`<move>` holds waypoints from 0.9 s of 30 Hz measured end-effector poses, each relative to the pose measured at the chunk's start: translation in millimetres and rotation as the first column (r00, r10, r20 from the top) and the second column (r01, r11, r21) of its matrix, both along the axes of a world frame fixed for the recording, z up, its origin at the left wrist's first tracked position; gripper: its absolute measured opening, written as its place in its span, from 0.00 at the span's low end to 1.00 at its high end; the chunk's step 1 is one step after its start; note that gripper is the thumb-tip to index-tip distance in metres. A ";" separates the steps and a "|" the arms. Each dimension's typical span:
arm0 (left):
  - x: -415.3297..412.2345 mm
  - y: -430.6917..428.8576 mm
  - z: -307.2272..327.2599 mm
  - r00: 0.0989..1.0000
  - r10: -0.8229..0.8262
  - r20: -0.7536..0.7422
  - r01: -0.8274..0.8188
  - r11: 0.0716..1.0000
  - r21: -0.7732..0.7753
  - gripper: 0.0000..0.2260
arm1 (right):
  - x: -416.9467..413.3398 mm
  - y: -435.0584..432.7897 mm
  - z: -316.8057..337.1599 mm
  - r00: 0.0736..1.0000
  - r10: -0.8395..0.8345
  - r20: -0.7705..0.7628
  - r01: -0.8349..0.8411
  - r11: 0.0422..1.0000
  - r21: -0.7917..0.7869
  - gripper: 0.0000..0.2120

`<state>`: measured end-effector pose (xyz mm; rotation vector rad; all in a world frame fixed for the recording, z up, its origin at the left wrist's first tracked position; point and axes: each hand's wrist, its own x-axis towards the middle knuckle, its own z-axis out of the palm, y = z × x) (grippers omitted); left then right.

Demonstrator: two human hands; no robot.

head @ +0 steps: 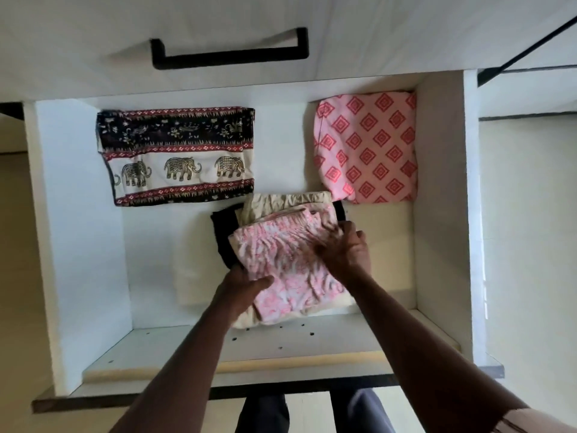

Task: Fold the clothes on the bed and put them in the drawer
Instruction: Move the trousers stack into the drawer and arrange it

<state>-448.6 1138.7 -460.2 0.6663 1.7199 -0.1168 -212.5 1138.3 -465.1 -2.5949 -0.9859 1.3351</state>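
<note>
Left hand (246,281) grips the near-left corner of the stack of folded clothes (281,260), with its thumb on top of the pink-and-white garment (290,270) and its fingers tucked under the edge. The right hand (343,250) holds the stack's right side, fingers curled over the top fold (they are blurred, so how firm the hold is I cannot tell).

The stack lies between the two hands inside the drawer (78,214), towards its front edge and a little right of the middle. A cream garment (281,201) and a black garment (223,232) show under the pink one at the far side. Whether the stack already rests on the drawer floor is not clear.

This looks like the step of setting the stack down and squaring it. To do it well, I judge, both hands should lower together so the layers do not slide apart. They should then slip out sideways and flat, not upwards, so the top fold is not dragged open. A light press with the palms would settle it.

Room matters too. The elephant-print cloth (178,154) lies towards the back-left, and the pink diamond-print cloth (368,145) is in the back-right corner. The stack's far-right corner comes just beside the diamond-print cloth, so placing the stack nearer the front edge would avoid an overlap.
</note>
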 end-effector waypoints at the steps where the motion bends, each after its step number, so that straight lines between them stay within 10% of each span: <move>1: 10.5 -2.0 6.7 0.996 0.080 0.034 -0.080 0.997 -0.003 0.40 | 6.4 -3.0 1.6 0.998 -0.022 0.065 0.022 1.000 0.001 0.38; 10: 47.8 -26.8 17.8 0.959 0.068 -0.275 -0.012 0.980 0.201 0.36 | 3.0 -26.1 11.3 0.989 0.130 0.067 -0.128 0.991 -0.034 0.39; 16: 43.4 -42.6 27.5 0.933 0.014 -0.358 0.100 0.950 0.296 0.35 | 0.0 -25.3 9.8 0.988 0.124 0.097 -0.116 0.990 -0.084 0.22; 21: 38.3 -55.2 30.6 0.925 -0.069 -0.373 0.216 0.904 0.369 0.33 | -2.0 -33.1 -3.4 0.992 0.126 0.016 -0.123 0.985 -0.120 0.48; 27: 33.6 -51.3 24.0 0.969 -0.002 -0.247 0.080 0.948 0.308 0.33 | -15.3 -34.5 8.7 0.974 0.204 0.094 -0.194 0.975 -0.105 0.34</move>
